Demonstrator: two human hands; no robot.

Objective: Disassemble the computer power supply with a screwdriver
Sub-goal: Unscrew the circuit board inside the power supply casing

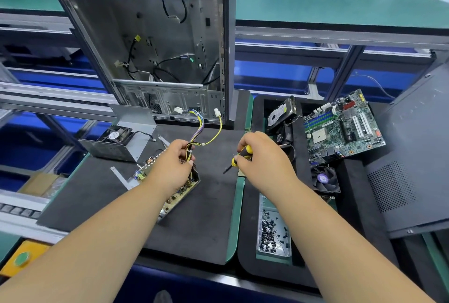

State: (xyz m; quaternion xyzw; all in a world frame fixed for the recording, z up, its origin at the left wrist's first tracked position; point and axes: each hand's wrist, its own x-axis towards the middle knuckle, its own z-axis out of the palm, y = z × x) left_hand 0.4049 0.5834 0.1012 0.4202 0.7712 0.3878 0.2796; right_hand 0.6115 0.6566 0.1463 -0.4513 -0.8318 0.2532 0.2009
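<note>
step: pulling the green circuit board (181, 195) from its tray | left grip (173, 164) bunching yellow wire bundle (194, 143) | right grip (260, 156) holding yellow-black screwdriver (239, 156) | next, probably: find remaining board screws

Both forearms are bare to the frame edge, and the hands (170, 164) wear no gloves.

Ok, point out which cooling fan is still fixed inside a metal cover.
The fan on the left, in the grey metal cover. The purple-hubbed fan lies loose below the motherboard.
</note>
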